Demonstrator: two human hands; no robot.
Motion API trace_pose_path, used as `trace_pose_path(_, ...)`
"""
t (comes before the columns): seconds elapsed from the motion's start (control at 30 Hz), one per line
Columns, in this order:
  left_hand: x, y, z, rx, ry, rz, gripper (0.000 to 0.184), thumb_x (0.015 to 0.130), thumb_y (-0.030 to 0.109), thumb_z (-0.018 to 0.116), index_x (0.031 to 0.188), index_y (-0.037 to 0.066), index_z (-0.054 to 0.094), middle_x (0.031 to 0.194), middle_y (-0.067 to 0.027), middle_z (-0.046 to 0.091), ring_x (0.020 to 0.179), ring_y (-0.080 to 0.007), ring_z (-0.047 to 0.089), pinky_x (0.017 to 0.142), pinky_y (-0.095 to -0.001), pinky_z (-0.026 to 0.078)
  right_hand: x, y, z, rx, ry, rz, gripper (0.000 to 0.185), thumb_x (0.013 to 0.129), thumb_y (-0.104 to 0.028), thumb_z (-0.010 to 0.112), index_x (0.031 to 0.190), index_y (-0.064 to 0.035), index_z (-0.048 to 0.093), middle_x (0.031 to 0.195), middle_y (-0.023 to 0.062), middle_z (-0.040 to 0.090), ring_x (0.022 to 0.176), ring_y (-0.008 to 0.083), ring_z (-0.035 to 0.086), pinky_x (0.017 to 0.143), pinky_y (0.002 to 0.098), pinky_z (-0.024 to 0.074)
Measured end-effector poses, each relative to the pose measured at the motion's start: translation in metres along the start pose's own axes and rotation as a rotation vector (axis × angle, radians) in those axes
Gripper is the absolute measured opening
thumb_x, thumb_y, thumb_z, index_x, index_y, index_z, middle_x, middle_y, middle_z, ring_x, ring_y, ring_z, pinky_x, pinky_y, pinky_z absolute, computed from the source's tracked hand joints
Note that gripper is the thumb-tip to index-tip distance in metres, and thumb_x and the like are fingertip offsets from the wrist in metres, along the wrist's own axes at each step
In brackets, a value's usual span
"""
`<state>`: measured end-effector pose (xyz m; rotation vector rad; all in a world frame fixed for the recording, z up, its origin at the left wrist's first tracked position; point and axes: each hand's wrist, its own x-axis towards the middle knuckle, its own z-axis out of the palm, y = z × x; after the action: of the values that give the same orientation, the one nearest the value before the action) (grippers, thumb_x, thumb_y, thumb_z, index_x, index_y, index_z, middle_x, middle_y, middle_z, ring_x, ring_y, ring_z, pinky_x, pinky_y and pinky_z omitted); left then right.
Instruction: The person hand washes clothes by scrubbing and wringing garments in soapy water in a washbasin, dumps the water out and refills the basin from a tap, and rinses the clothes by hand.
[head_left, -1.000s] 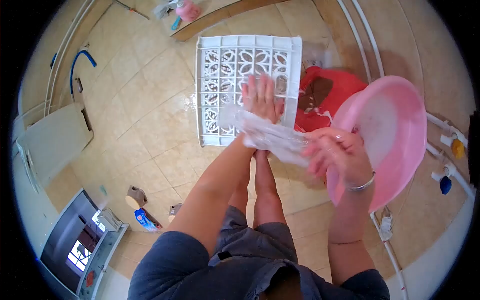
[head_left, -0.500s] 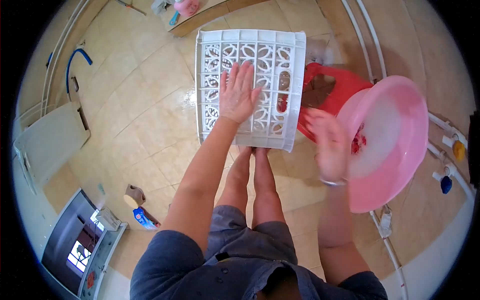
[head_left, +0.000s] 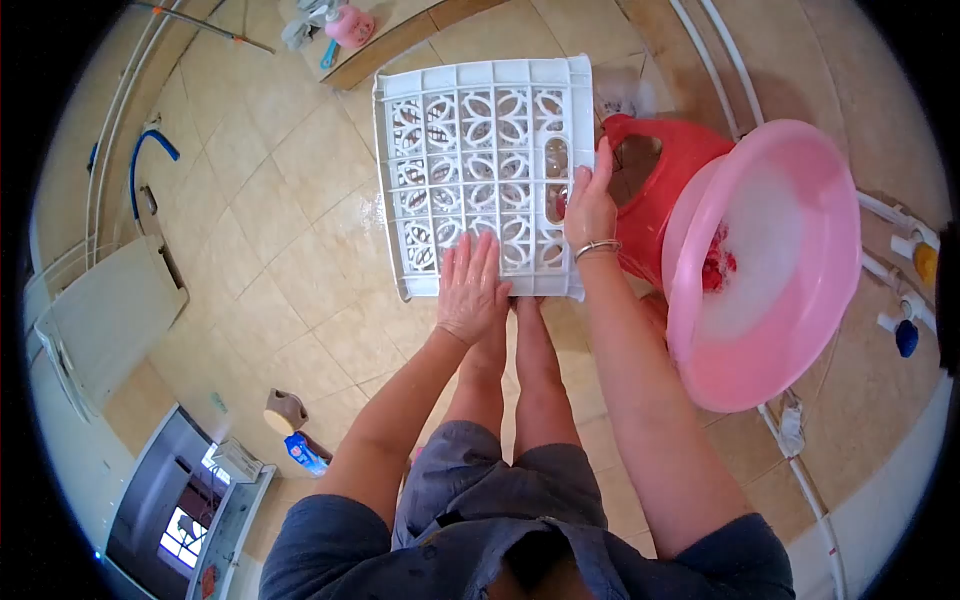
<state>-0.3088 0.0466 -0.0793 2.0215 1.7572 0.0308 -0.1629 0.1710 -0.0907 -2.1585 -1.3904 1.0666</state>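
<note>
A white plastic basket (head_left: 470,172) with a leaf-pattern lattice lies on its side before my legs. My left hand (head_left: 473,290) rests flat on its near part, palm down with fingers stretched out. At the basket's right rim, beside the oval handle hole, my right hand (head_left: 591,212) grips the edge, the thumb over the outer wall; some fingers are partly hidden. To the right stands a pink basin (head_left: 770,375) of cloudy, sudsy water with something red in it. A red plastic stool (head_left: 640,235) is under the basin.
Pale floor tiles (head_left: 275,225) look wet left of the basket. A raised ledge (head_left: 400,45) at the top carries a pink bottle (head_left: 349,26). White pipes (head_left: 705,65) run along the right wall. A blue packet (head_left: 305,453) and a brown container (head_left: 286,410) stand lower left.
My left hand has slid down toward the basket's near edge. My right hand, earlier blurred in front of the basin, is now at the basket's right rim. The basket has tilted slightly.
</note>
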Motion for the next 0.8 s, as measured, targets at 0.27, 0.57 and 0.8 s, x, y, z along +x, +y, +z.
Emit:
trace_pose_path(0.27, 0.046, 0.034, 0.003, 0.031, 0.008, 0.425, 0.054, 0.076, 0.031, 0.047, 0.120, 0.003, 0.035, 0.129, -0.0089, 0.026, 0.120, -0.0259, 0.022, 0.097, -0.0427, 0.016, 0.012, 0.033, 0.013, 0.088, 0.002, -0.112, 0.039, 0.086, -0.035, 0.028, 0.097, -0.0001, 0.044, 0.079, 0.0224, 0.055, 0.073, 0.0354, 0.054, 0.065, 0.0418, 0.0400)
trace_pose_path(0.57, 0.035, -0.031, -0.019, 0.104, -0.094, 0.498, 0.050, 0.077, 0.032, 0.046, 0.122, 0.013, 0.035, 0.130, -0.0048, 0.027, 0.121, -0.0211, 0.023, 0.099, -0.0400, 0.013, 0.003, 0.015, -0.004, 0.146, -0.122, -0.008, 0.038, 0.086, -0.033, 0.033, 0.096, 0.0020, 0.044, 0.082, 0.0222, 0.053, 0.077, 0.0360, 0.053, 0.067, 0.0398, 0.0411)
trace_pose_path(0.8, 0.045, -0.038, -0.012, 0.094, 0.288, -0.177, 0.058, 0.079, 0.032, 0.041, 0.125, 0.003, 0.024, 0.132, -0.0130, 0.020, 0.123, -0.0300, 0.014, 0.099, -0.0433, 0.008, -0.075, -0.042, -0.122, 0.572, 0.145, -0.377, 0.026, 0.084, -0.009, 0.038, 0.107, 0.0027, 0.043, 0.103, 0.0109, 0.050, 0.092, 0.0163, 0.049, 0.082, 0.0261, 0.0369)
